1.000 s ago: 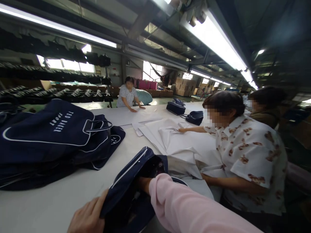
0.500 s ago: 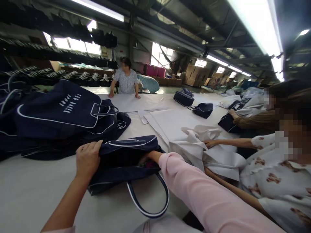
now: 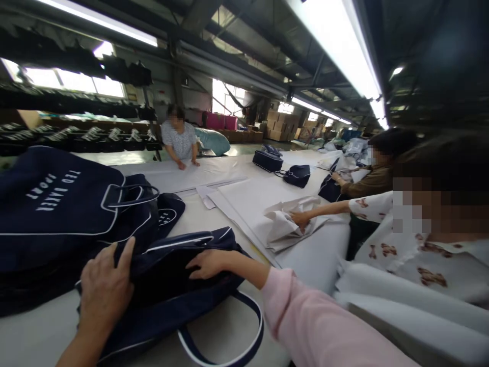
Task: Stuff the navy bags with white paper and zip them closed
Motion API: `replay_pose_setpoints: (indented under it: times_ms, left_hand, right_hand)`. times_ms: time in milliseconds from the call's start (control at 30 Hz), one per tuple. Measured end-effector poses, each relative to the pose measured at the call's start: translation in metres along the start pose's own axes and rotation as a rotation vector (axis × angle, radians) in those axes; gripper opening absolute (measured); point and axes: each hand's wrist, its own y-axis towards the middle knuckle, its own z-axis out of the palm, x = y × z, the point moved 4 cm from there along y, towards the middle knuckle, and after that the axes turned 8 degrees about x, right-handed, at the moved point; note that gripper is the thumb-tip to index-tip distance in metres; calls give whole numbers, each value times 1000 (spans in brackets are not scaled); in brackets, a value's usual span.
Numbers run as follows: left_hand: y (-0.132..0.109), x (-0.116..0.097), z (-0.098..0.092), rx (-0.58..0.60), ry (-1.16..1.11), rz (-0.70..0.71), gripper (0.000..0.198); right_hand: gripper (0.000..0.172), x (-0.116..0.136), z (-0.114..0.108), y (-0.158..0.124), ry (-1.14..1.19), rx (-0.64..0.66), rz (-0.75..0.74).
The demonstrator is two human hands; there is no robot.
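A navy bag (image 3: 171,311) with white piping lies before me, its mouth gaping and its inside dark. My left hand (image 3: 105,285) is closed on the left end of its opening. Over the mouth is my right hand (image 3: 208,263), empty, with the fingers apart and pointing left. One bag handle (image 3: 225,357) loops down on the near side. Left of it is a pile of similar navy bags (image 3: 72,204), the top one lettered in white.
White sheets (image 3: 244,204) cover the long table. At right, a co-worker's hand (image 3: 301,219) presses crumpled white paper (image 3: 278,229). Two navy bags (image 3: 296,176) stand farther along. Another person (image 3: 179,140) leans on the far edge. A third person handles a bag at the right.
My right hand has come up from deep inside the bag to its mouth. The view has turned right. The co-worker's crumpled paper is bunched smaller.
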Motion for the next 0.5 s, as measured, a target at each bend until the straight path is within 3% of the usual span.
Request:
replay_pose_setpoints:
  times_ms: [67,133,167,233,300,367,433,500]
  left_hand:
    - [-4,-5,-7,101,-56,13,55]
    - [2,-7,-5,258,-132,8,56]
    - [7,-5,1,353,-167,-33,56]
    - [18,7,12,411,-139,-128,53]
    - [24,21,21,423,-106,-247,54]
    - [23,26,22,392,-85,-330,59]
    - [18,17,14,343,-80,-336,67]
    - [12,-3,1,276,-142,-265,63]
  right_hand:
    - [42,26,-8,-25,-49,49,-262]
    - [44,36,-20,-48,-49,-45,-423]
    - [44,32,-27,-52,-62,-128,-411]
    - [44,12,-38,-46,-40,-208,-293]
    - [46,-11,-43,-31,-15,-242,-174]
    - [46,-28,-48,-25,-56,-401,-117]
    - [43,-38,-54,-34,-96,-637,-124]
    - [43,-44,-55,-50,-48,-776,-165]
